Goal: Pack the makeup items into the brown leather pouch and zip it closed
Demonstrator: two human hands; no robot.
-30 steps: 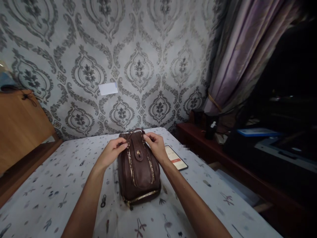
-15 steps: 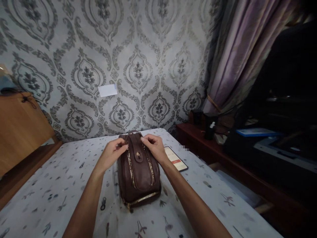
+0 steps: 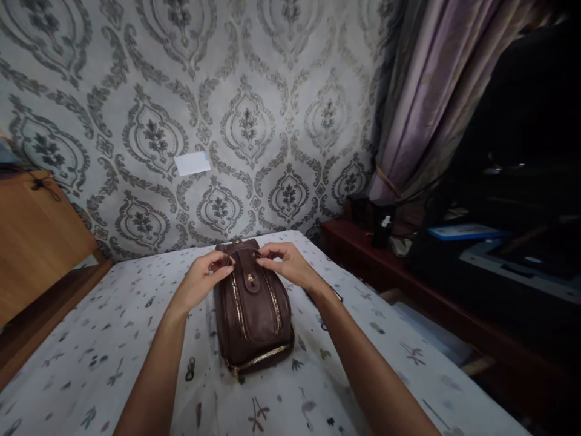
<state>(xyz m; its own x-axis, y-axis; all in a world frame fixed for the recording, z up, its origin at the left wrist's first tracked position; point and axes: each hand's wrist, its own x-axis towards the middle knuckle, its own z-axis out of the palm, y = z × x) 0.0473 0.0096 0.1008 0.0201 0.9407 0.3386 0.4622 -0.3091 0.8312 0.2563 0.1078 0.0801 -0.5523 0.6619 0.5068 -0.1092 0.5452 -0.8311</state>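
A dark brown leather bag [image 3: 261, 315] with gold zippers lies on the patterned cloth, its far end toward the wall. Two zippers run lengthwise along its top face, with a strap tab and gold clasp [image 3: 251, 279] between them. My left hand [image 3: 206, 278] is closed in a pinch at the far left of the bag, on one side of its thin handle [image 3: 247, 249]. At the far right, my right hand [image 3: 285, 263] pinches the handle's other side. The fingertips partly cover what they hold. A phone [image 3: 336, 294] is mostly hidden beneath my right wrist.
The white patterned cloth [image 3: 113, 339] spreads around the bag. A wooden cabinet [image 3: 40, 242] stands at left, and a dark red shelf [image 3: 363, 260] with small dark objects at right. Behind are the wallpapered wall [image 3: 254, 79] and a purple curtain [image 3: 422, 97].
The handle has come down toward me between my hands. My right wrist has shifted right and now covers most of the phone. The view has moved slightly.
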